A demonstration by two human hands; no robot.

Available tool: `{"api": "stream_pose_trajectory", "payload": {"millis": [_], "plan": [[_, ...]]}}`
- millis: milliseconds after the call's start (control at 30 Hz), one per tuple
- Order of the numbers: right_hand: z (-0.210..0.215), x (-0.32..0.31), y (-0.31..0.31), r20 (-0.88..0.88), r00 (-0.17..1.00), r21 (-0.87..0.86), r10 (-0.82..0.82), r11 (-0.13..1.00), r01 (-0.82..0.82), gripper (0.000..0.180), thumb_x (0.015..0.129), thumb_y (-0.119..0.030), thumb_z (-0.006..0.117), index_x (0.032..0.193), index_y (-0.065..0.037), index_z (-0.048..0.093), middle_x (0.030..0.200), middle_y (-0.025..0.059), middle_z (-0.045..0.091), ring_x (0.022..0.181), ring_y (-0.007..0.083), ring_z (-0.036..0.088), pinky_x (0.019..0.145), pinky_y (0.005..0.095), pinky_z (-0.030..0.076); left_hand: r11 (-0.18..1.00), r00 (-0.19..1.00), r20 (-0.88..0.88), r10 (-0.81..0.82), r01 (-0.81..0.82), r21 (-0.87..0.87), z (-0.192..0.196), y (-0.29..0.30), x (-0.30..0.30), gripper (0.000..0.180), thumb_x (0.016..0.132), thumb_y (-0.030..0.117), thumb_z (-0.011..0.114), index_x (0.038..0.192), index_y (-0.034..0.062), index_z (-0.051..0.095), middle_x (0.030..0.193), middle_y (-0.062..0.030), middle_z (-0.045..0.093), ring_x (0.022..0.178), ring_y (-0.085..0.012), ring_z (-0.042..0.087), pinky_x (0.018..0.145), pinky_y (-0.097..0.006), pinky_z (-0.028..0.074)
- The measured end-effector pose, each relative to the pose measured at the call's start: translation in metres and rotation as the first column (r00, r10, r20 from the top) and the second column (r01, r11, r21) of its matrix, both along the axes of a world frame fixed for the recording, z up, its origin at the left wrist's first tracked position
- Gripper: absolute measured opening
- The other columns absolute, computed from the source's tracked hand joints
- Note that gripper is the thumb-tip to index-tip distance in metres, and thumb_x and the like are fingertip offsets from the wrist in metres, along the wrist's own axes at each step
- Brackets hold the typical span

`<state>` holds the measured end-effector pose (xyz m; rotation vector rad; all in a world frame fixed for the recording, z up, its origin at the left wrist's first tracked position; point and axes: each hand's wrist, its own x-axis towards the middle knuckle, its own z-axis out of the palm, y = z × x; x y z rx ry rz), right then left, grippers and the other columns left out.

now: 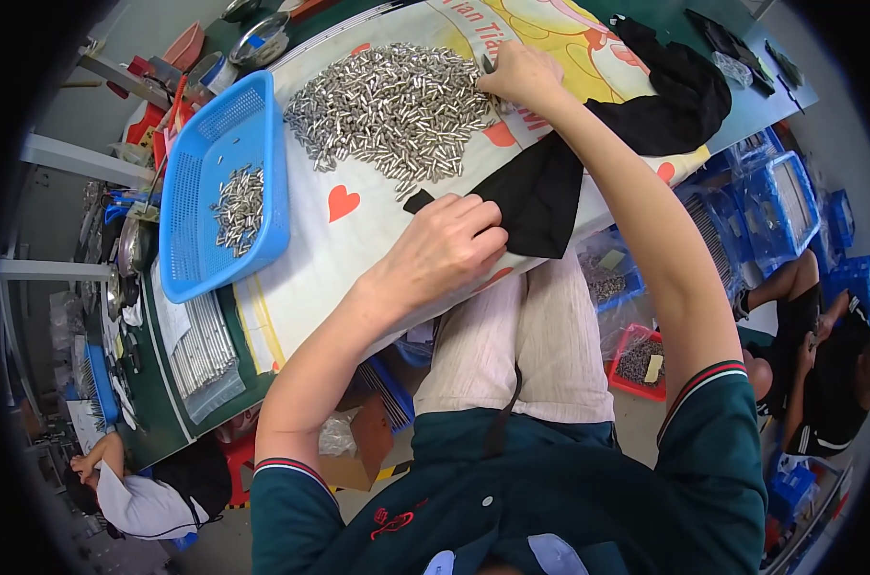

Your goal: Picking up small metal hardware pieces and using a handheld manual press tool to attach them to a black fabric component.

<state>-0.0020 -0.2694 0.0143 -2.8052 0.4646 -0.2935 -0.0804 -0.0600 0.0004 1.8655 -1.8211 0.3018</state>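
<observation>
A large heap of small silvery metal pins (397, 110) lies on a white cloth (310, 249) with red hearts and yellow patches. My right hand (523, 77) is at the heap's right edge, its fingers pinched together; a small dark bit shows by the fingertips, too small to name. Nearer to me, my left hand (445, 244) is closed on a black cloth (540, 206), with one dark corner poking out past the fingers. This black cloth passes under my right forearm toward the far right. Left of the heap, a blue perforated basket (274, 172) holds a smaller pile of pins.
Bagged metal rods (200, 350) lie on the green table at left. Metal bowls (260, 43) stand at the back left. Below the table's right side are a red bin (638, 364) and blue crates (785, 206). People sit at far left (138, 494) and far right (828, 369).
</observation>
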Motion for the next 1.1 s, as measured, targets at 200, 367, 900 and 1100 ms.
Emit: {"api": "stream_pose_trajectory", "payload": {"millis": [200, 367, 900, 1100], "plan": [[-0.003, -0.023, -0.023, 0.274, 0.959, 0.435, 0.073, 0.880, -0.191, 0.031, 0.068, -0.018, 0.059, 0.096, -0.004, 0.057, 0.074, 0.0072, 0.061, 0.063, 0.0124, 0.057, 0.061, 0.0255, 0.044, 0.996, 0.959, -0.268, 0.090, -0.089, 0.013, 0.015, 0.019, 0.006, 0.009, 0.066, 0.006, 0.062, 0.073, 0.0028, 0.056, 0.078, -0.0066, 0.054, 0.070, -0.0224, 0.055, 0.061, -0.031, 0.044], [0.020, -0.072, -0.016, 0.420, 0.906, 0.902, 0.050, 0.088, -0.422, 0.030, 0.082, -0.014, 0.051, 0.108, 0.000, 0.053, 0.084, 0.0029, 0.052, 0.072, 0.0079, 0.047, 0.058, 0.0198, 0.037, 0.843, 0.780, -0.339, 0.525, -0.531, 0.085, 0.024, 0.041, 0.033, 0.006, 0.072, 0.005, 0.059, 0.075, 0.0007, 0.060, 0.071, -0.0093, 0.057, 0.063, -0.0218, 0.056, 0.057, -0.031, 0.045], [0.015, -0.134, 0.032, 0.466, 0.874, 0.743, 0.136, 0.476, -0.470, 0.027, 0.083, -0.023, 0.056, 0.078, 0.003, 0.057, 0.064, -0.0005, 0.052, 0.058, 0.0073, 0.042, 0.053, 0.0233, 0.035, 0.939, 0.943, -0.048, 0.331, -0.323, 0.118, 0.007, 0.017, 0.058, 0.011, 0.067, -0.001, 0.060, 0.077, 0.0037, 0.061, 0.076, -0.0055, 0.053, 0.072, -0.0215, 0.052, 0.064, -0.031, 0.044], [-0.005, -0.121, 0.041, 0.556, 0.815, 0.520, 0.162, 0.697, -0.493, 0.021, 0.077, -0.019, 0.059, 0.072, 0.001, 0.055, 0.062, 0.0051, 0.051, 0.060, 0.0077, 0.044, 0.054, 0.0236, 0.036, 0.937, 0.945, -0.010, 0.326, -0.321, 0.140, 0.006, 0.013, 0.059, 0.009, 0.068, 0.003, 0.061, 0.076, 0.0047, 0.057, 0.077, -0.0051, 0.051, 0.075, -0.0222, 0.049, 0.067, -0.033, 0.040]]}}
